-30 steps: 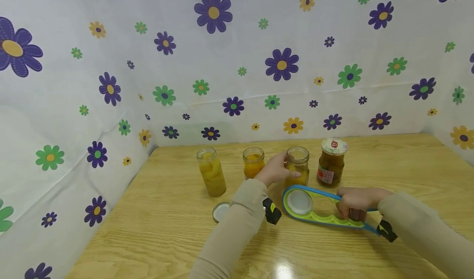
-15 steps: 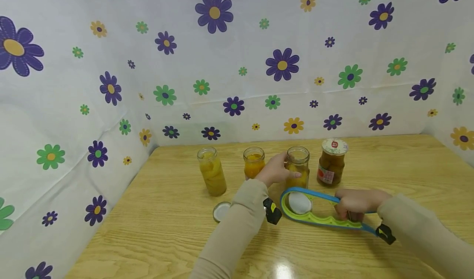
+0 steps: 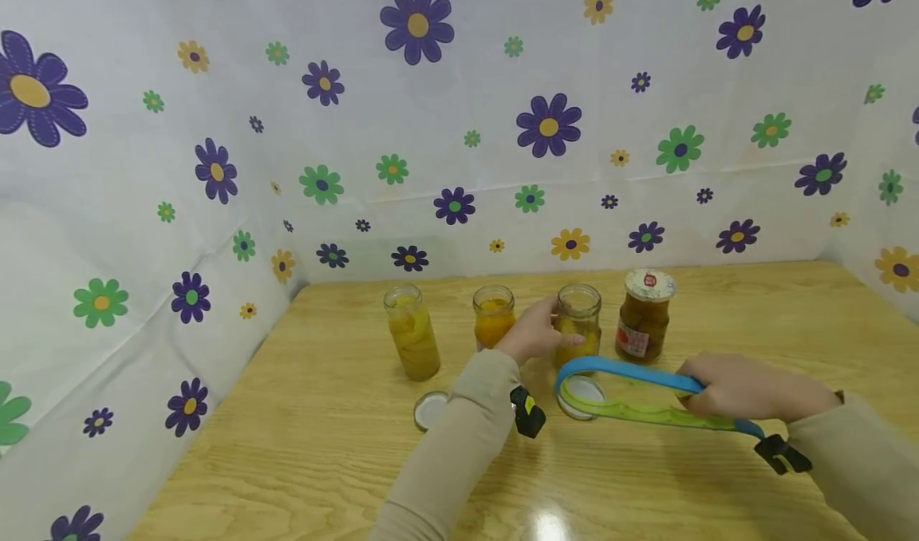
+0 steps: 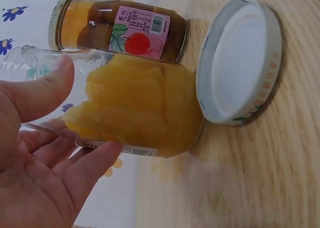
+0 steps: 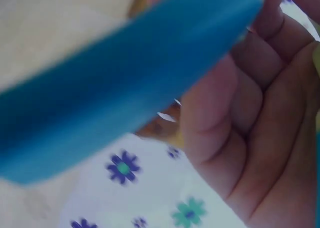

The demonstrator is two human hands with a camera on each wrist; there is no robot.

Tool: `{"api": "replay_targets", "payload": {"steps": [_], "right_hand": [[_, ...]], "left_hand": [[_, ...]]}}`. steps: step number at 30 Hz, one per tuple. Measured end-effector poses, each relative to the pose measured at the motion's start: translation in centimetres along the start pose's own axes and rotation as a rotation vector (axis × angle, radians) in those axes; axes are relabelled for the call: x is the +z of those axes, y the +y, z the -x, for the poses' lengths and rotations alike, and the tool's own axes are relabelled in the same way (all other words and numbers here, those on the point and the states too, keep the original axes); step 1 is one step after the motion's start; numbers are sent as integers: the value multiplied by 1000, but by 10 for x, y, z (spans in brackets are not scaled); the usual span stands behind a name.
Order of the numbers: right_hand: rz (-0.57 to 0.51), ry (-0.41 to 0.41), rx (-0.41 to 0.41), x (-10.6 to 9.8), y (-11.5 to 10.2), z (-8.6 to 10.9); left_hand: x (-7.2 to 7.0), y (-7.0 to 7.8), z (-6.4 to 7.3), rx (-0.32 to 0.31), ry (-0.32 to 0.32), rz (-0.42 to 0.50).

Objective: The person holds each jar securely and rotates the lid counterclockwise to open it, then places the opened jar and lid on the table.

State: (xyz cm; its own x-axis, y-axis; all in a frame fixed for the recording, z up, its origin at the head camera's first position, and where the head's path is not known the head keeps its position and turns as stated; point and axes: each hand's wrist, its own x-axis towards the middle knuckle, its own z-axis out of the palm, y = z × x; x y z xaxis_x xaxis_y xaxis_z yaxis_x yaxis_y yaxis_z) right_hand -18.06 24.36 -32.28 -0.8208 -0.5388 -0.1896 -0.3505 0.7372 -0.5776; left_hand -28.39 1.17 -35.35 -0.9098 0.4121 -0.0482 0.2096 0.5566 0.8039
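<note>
My left hand (image 3: 531, 333) grips an open glass jar (image 3: 578, 308) of yellow fruit pieces. In the left wrist view the thumb (image 4: 52, 90) and fingers lie around that jar (image 4: 145, 102). With my right hand (image 3: 747, 385) I hold a blue and green jar opener (image 3: 639, 373), its looped end near the jar's foot. A round lid (image 3: 583, 389), white inside facing up, lies on the table just in front of the jar, partly behind the opener's loop. In the right wrist view the opener's blue strip (image 5: 135, 82) is blurred and crosses in front of the curled fingers (image 5: 210, 107).
To the left stand two open jars, a tall one of yellow fruit (image 3: 415, 341) and a shorter orange one (image 3: 494, 325). A lidded brown jar (image 3: 642, 321) is at the right. Another lid (image 3: 429, 409) lies by my left sleeve. Flowered cloth (image 3: 459, 126) hangs behind the table.
My right hand has drawn the jar opener to the right and tilted it. The lid, earlier inside the loop, now lies on the table. My left hand keeps its grip on the jar.
</note>
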Motion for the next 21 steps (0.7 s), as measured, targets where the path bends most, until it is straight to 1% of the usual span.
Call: {"api": "replay_targets", "payload": {"steps": [4, 8, 12, 14, 17, 21], "right_hand": [[76, 109, -31, -14, -3, 10], [189, 243, -9, -24, -4, 17], [316, 362, 41, -31, -4, 24], [340, 403, 54, -33, -2, 27], [348, 451, 85, -36, 0, 31], [370, 525, 116, -39, 4, 34]], "left_hand": [[-1, 0, -1, 28, 1, -17], [0, 0, 0, 26, 1, -20], [3, -2, 1, 14, -3, -8], [4, -3, 2, 24, -2, -13], [5, -5, 3, 43, 5, -17], [5, -7, 5, 79, 8, 11]]}}
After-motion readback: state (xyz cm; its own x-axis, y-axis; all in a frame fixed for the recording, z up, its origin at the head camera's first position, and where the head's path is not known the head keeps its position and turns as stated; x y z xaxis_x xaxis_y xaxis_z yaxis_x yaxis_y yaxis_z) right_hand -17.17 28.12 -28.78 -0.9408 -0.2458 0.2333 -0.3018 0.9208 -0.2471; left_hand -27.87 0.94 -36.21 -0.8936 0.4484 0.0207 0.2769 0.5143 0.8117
